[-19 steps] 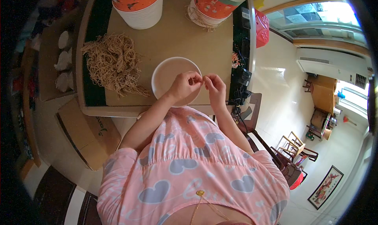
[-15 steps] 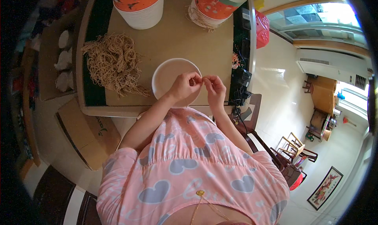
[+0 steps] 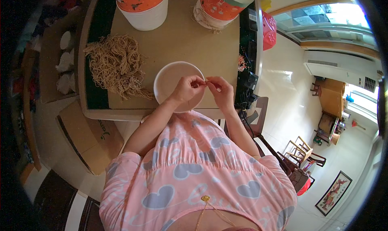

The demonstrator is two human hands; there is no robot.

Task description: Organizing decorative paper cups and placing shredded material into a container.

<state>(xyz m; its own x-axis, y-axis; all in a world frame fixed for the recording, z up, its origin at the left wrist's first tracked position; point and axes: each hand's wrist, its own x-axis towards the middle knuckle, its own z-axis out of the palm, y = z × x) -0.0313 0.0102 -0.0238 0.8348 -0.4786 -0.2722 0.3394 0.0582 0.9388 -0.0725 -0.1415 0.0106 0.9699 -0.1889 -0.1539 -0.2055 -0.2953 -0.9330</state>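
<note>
The pink garment (image 3: 202,174) bears pale cursive lettering, and the cardboard box (image 3: 89,139) dark script

Pink garment (image 3: 198,179), grey hearts (image 3: 159,196), gathered seam (image 3: 194,163); gold necklace (image 3: 200,216) with 1 pendant (image 3: 205,198).

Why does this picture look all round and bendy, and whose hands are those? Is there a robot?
No robot here! It's a person with two bare hands. They wear a camera on their head, looking down, and its very wide lens bends straight edges.

On the table there's a tangled pile of tan string on the left. At the far side are two orange-and-white tubs, one on the left and one on the right. A round white container is at the near edge.

The left hand and right hand meet, fingertips pinched. Anything between them is too small to tell.
</note>
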